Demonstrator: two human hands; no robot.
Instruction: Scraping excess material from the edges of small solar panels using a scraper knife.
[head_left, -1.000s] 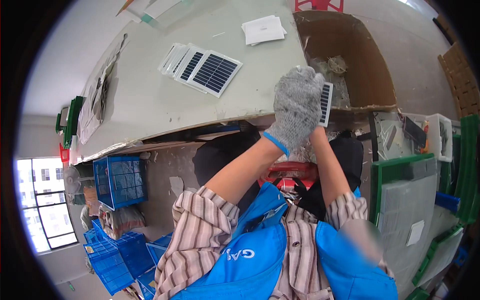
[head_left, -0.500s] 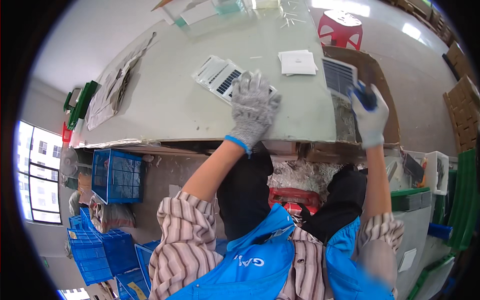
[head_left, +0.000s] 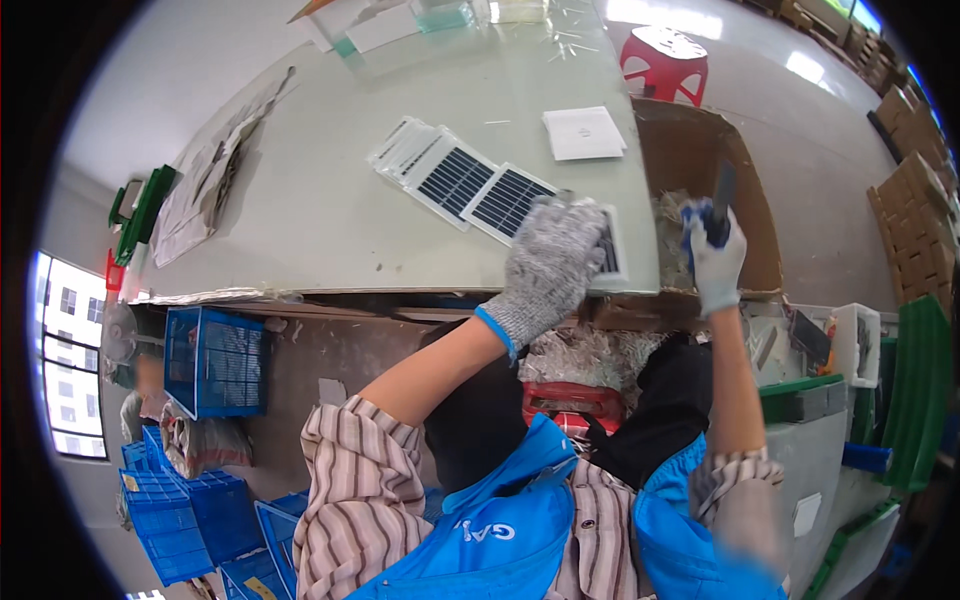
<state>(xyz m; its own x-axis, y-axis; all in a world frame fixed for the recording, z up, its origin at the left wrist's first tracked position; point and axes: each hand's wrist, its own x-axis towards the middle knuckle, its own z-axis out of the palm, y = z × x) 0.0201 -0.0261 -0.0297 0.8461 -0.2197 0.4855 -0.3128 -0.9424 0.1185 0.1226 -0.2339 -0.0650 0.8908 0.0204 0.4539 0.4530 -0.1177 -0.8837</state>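
Observation:
Small dark solar panels [head_left: 457, 178] with pale borders lie overlapped in a row on the pale table. My left hand [head_left: 553, 258], in a grey knit glove with a blue cuff, is curled over the right end of the row. Its fingers close on a solar panel [head_left: 611, 256], which shows partly beside the glove; the fingertips are hidden. My right hand [head_left: 716, 262], in a white and blue glove, is raised over the cardboard box beside the table. It grips a dark knife-like tool [head_left: 724, 190] pointing away from me; blur hides its exact kind.
White cards [head_left: 583, 134] are stacked near the table's right edge. An open cardboard box [head_left: 752, 190] with clear scraps stands against that edge, a red stool [head_left: 665, 68] beyond it. Crumpled sheets [head_left: 215, 190] lie at left; a blue crate [head_left: 215, 362] stands below the table.
My left hand has moved right and curled, uncovering more panels. The panel seen in my right hand is gone from it, and a panel now lies by my left hand. The right hand has lowered slightly.

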